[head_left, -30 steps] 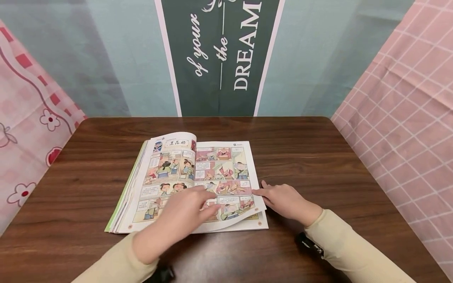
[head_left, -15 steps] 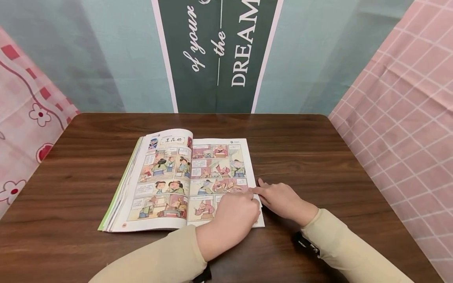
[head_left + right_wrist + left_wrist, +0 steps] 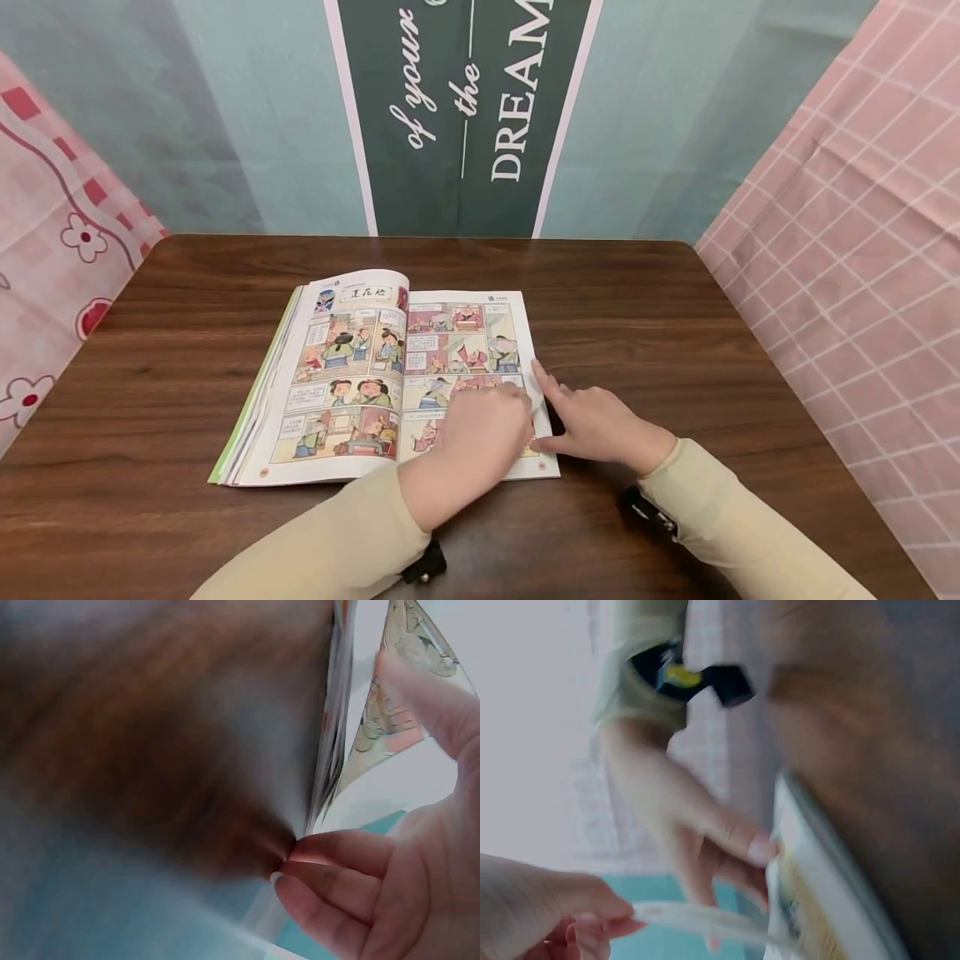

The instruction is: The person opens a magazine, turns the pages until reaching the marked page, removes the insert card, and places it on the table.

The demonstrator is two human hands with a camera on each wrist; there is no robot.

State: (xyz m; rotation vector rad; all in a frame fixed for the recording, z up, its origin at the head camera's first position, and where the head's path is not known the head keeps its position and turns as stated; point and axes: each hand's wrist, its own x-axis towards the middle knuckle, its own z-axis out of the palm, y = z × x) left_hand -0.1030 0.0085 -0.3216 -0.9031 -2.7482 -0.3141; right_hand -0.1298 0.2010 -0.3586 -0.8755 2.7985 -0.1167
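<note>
An open comic book (image 3: 341, 392) with colour panels lies on the dark wooden table, thicker on its left side. My left hand (image 3: 483, 429) is over the lower right page. In the left wrist view, that hand pinches the edge of a page (image 3: 697, 918) between thumb and fingers, and the page is raised off those beneath. My right hand (image 3: 600, 423) is at the book's right edge. Its thumb (image 3: 435, 697) lies on the printed page underneath, while its extended fingers touch the edge of the stacked pages (image 3: 336, 720).
The brown table (image 3: 637, 325) extends around the book on all sides. Behind it hangs a teal cloth (image 3: 300, 125) with a dark lettered panel. Pink patterned cloths hang at left (image 3: 45, 208) and right (image 3: 862, 250). A black device (image 3: 648, 512) is strapped at the right wrist.
My left hand has crossed from the book's middle to the right page's edge and now lifts it. My right hand's fingers have spread, with the thumb now on the page underneath.
</note>
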